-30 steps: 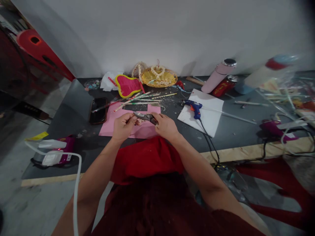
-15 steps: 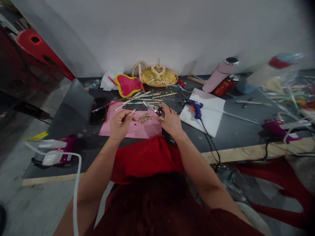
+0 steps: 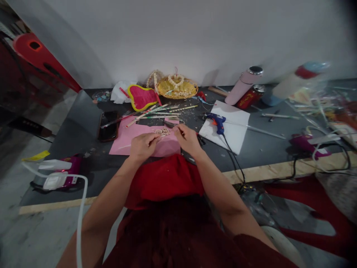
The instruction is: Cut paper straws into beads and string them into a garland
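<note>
My left hand [image 3: 144, 146] rests low over a pink sheet [image 3: 167, 149], fingers curled and thumb tip against the near edge of a pile of short, pale cut pieces [image 3: 162, 131]. Whatever it pinches is too small to name. To the right of the pile, my right hand [image 3: 187, 138] is closed with thumb and fingertips together; its contents cannot be made out. Just beyond its fingertips lies the blade of a pair of pruning shears [image 3: 170, 124], the rest partly hidden by that hand. A thin pale stick [image 3: 124, 146] lies on the sheet's left part.
Patterned paper sticks [image 3: 158, 113] lie behind the sheet, before a yellow woven basket [image 3: 192, 92] and a pink heart-shaped piece [image 3: 143, 98]. A phone [image 3: 108, 125] is at left. A blue glue gun [image 3: 219, 123] sits on a white board [image 3: 240, 128], with a pink flask [image 3: 242, 87] behind.
My right hand has let go of the pruning shears, which now lie on the table. My left hand has moved right to the pile, and a thin stick now lies on the sheet.
</note>
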A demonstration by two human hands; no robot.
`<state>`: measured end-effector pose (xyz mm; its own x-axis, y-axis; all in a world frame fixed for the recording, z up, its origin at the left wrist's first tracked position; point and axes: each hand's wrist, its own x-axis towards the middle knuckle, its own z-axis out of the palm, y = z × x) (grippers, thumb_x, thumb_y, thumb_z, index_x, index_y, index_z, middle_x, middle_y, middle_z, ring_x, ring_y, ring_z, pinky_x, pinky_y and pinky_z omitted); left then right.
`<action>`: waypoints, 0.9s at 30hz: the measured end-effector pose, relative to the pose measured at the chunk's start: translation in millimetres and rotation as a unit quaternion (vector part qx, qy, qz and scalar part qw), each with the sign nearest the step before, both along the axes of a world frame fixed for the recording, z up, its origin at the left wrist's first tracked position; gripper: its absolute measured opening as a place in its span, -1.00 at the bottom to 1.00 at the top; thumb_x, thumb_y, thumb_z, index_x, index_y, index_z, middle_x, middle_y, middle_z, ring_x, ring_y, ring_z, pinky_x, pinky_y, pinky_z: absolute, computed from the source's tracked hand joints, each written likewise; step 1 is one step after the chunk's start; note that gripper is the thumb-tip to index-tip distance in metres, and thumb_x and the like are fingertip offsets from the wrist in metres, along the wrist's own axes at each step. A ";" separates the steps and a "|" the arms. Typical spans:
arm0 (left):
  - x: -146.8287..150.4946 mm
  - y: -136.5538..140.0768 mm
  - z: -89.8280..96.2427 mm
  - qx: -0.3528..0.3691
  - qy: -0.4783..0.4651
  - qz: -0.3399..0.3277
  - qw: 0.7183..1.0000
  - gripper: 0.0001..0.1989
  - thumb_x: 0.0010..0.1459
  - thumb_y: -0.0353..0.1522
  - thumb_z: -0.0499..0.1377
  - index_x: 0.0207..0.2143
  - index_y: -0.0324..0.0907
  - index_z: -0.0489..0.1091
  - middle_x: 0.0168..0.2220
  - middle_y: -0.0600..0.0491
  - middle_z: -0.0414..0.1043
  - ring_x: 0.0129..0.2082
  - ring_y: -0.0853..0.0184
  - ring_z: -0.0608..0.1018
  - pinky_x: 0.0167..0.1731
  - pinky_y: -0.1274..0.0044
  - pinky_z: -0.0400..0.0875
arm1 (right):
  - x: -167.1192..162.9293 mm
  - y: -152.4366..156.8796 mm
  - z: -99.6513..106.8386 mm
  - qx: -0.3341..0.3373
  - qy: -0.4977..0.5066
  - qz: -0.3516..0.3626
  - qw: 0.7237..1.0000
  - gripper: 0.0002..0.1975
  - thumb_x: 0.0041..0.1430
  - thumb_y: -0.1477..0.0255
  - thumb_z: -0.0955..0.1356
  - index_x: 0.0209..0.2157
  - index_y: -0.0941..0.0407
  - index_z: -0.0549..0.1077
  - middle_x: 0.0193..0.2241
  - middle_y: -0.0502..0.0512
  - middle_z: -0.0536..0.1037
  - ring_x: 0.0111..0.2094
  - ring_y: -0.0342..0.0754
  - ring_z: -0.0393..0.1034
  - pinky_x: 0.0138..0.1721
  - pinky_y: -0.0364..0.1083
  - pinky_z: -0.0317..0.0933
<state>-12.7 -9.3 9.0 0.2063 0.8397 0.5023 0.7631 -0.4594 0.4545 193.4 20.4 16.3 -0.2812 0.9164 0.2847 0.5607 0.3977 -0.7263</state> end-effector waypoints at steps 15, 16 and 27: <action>7.4 -4.6 -1.6 0.023 0.067 -0.043 0.997 -0.79 0.22 -0.29 0.07 -0.34 -0.12 0.49 -0.38 0.07 0.58 -0.37 0.35 0.58 -0.37 0.55 0.37 | -16.3 -7.3 -8.5 -0.293 0.224 0.211 0.905 -0.52 0.18 -0.02 0.22 -0.48 0.13 0.30 -0.58 -0.08 0.27 -0.57 -0.23 0.07 -0.55 -0.18 -0.07; 7.5 -4.8 -1.9 0.026 0.057 -0.045 0.997 -0.80 0.22 -0.30 0.08 -0.34 -0.13 0.49 -0.38 0.07 0.58 -0.37 0.36 0.58 -0.37 0.56 0.38 | -17.1 -8.1 -8.9 -0.303 0.240 0.212 0.898 -0.52 0.17 -0.03 0.23 -0.48 0.13 0.29 -0.59 -0.09 0.26 -0.58 -0.23 0.05 -0.57 -0.19 -0.09; 3.6 -1.9 -1.2 -0.033 -0.082 -0.006 0.996 -0.80 0.21 -0.28 0.09 -0.31 -0.15 0.48 -0.45 0.08 0.54 -0.47 0.43 0.52 -0.42 0.60 0.37 | -13.6 -4.4 -8.0 -0.300 0.379 0.194 0.854 -0.58 0.18 0.04 0.28 -0.51 0.11 0.26 -0.63 -0.12 0.17 -0.61 -0.24 0.00 -0.57 -0.18 -0.10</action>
